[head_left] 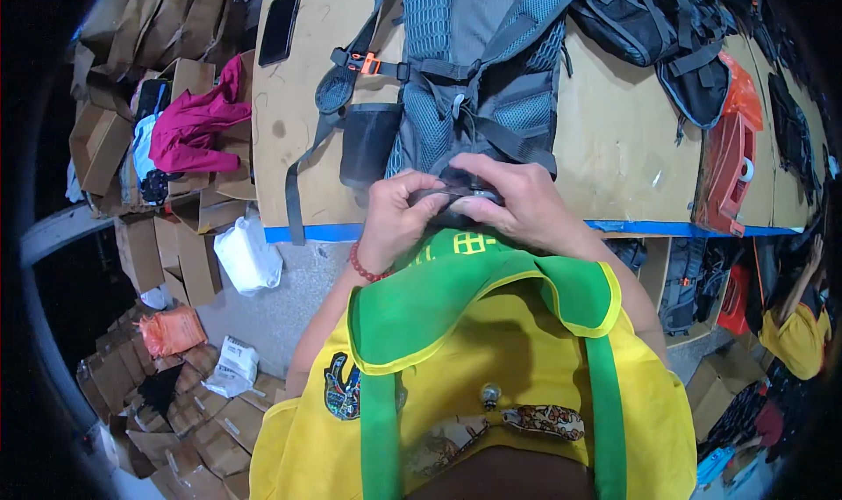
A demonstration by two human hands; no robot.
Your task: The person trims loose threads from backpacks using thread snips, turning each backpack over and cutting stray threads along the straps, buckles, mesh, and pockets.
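Because the backpack (481,35) lies straps-up on the surface (631,158), its lower end towards the near edge, it sits within easy reach. The left hand (393,215) and right hand (526,203), thumbs pressed against fingers, pinch dark material (449,187) at that end, probably to steady it; I cannot tell exactly which piece. The phone (280,28) rests by the left edge, seemingly out of the way.

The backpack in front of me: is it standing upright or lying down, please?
Lying down: the backpack rests on the table, with its shoulder straps and mesh padding facing up.
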